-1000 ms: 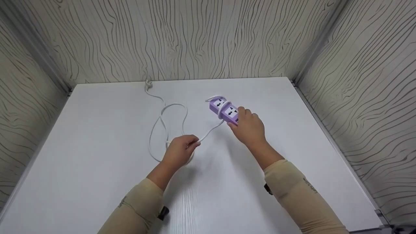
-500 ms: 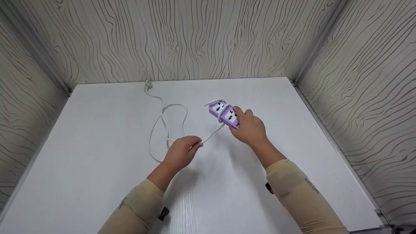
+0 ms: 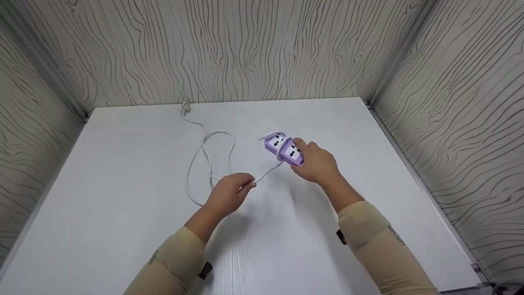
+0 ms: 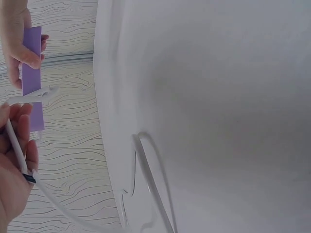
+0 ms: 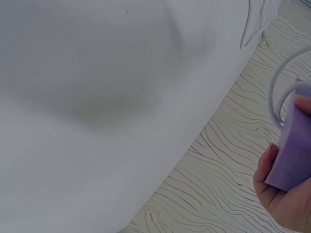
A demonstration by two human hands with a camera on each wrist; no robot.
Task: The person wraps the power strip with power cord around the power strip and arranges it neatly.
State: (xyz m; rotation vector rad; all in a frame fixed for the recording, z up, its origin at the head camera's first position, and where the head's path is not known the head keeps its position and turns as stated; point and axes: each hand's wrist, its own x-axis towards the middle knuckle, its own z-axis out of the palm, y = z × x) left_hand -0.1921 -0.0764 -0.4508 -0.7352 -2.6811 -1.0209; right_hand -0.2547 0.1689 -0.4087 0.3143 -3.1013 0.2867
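A purple power strip (image 3: 272, 146) with white socket panels is held up over the table, its near right end gripped by my right hand (image 3: 317, 164). The white cord (image 3: 268, 171) wraps around the middle of the strip, and another bend of it loops off the far end. My left hand (image 3: 229, 191) pinches the cord between thumb and fingers, a short way left of the strip. In the left wrist view the cord (image 4: 17, 141) crosses the left palm, with a dark band (image 4: 29, 178) on it. The right wrist view shows fingers curled around the purple body (image 5: 294, 150).
Loose loops of cord (image 3: 189, 168) lie on the white table (image 3: 123, 172), left of my left hand. The plug (image 3: 186, 107) rests at the table's back edge, near the wood-grain back wall (image 3: 245, 53). Side walls (image 3: 462, 102) flank the table.
My right hand has moved slightly toward me, lowering the power strip in the head view and changing its tilt a little. The left hand, pinching the cord, has shifted slightly right and down.
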